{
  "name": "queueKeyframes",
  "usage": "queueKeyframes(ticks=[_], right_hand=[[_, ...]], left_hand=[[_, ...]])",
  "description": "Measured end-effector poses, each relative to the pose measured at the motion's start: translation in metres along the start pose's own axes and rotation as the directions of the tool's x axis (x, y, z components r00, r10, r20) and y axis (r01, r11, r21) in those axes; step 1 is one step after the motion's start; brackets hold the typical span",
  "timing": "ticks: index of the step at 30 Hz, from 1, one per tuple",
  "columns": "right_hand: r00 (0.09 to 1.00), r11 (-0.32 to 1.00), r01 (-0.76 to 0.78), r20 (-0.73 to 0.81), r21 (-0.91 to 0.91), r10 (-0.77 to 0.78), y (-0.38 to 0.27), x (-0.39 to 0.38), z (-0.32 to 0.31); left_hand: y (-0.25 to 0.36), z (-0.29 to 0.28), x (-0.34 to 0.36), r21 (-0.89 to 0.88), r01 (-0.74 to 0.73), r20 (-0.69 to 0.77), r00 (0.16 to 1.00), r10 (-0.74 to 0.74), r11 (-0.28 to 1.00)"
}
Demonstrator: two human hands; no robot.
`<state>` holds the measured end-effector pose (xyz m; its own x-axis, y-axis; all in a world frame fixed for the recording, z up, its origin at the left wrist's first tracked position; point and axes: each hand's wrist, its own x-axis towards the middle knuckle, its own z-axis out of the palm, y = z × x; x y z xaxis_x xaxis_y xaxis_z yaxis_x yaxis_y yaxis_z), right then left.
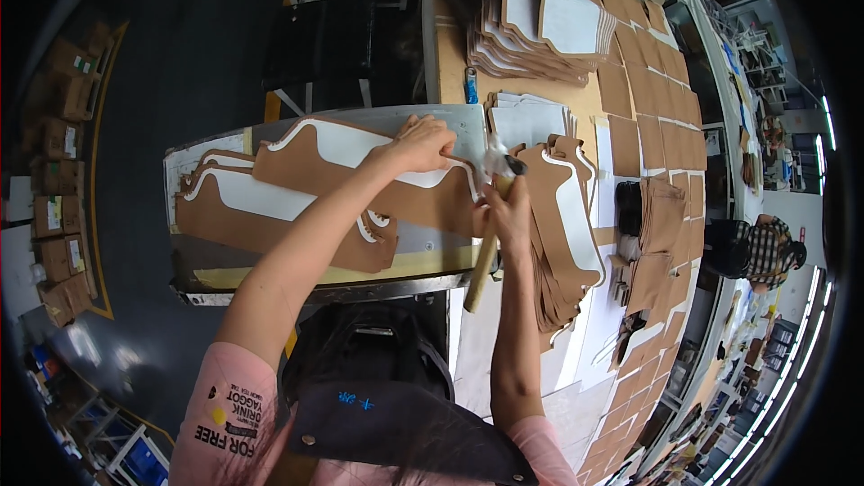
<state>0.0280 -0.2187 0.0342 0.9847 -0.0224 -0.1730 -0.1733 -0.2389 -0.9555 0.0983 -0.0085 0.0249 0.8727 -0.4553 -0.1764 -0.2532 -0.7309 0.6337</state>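
My left hand (423, 141) is closed, its fingers bunched on the edge of a brown leather-like panel (360, 196) with a white inlay and a curved outline. That panel lies on a grey work surface (445, 258). Under and beside it, to the left, are similar panels (236, 216), overlapping one another. In my right hand (510, 216) is a hammer (483, 272) with a light wooden handle; its head is blurred near the right end of the panel. Some fingertips of both hands are hidden.
Right of my right hand lies a fanned pile of brown and white panels (553, 225). A taller panel stack (531, 22) stands at the far side near a blue tube (471, 85). Brown sheets (661, 139) line the right side. A black stool (319, 45) stands beyond.
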Motion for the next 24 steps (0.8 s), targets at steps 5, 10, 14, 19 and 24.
queueKeyframes(ticks=[5, 10, 14, 19, 24], right_hand=[[0.973, 0.949, 0.186, -0.09, -0.254, -0.214, 0.003, 0.008, -0.018], [0.99, 0.952, 0.108, -0.058, -0.287, -0.13, -0.043, -0.011, -0.086], [0.982, 0.77, 0.014, -0.135, -0.638, -0.13, -0.015, -0.022, -0.124], [0.996, 0.914, 0.086, 0.014, -0.397, -0.088, -0.021, -0.011, -0.024], [0.888, 0.646, 0.455, 0.262, -0.613, -0.377, -0.037, 0.021, 0.065]], left_hand=[[0.033, -0.016, -0.01, -0.196, -0.189, -0.209, 0.967, 0.147, 0.962], [0.01, -0.001, -0.068, -0.038, -0.1, -0.557, 0.828, 0.062, 0.994], [-0.014, 0.03, -0.119, 0.098, 0.028, -0.583, 0.812, 0.035, 0.995], [-0.024, 0.045, -0.136, 0.212, 0.04, -0.606, 0.789, 0.1, 0.976], [-0.017, 0.041, -0.119, 0.245, 0.043, -0.568, 0.816, 0.107, 0.969]])
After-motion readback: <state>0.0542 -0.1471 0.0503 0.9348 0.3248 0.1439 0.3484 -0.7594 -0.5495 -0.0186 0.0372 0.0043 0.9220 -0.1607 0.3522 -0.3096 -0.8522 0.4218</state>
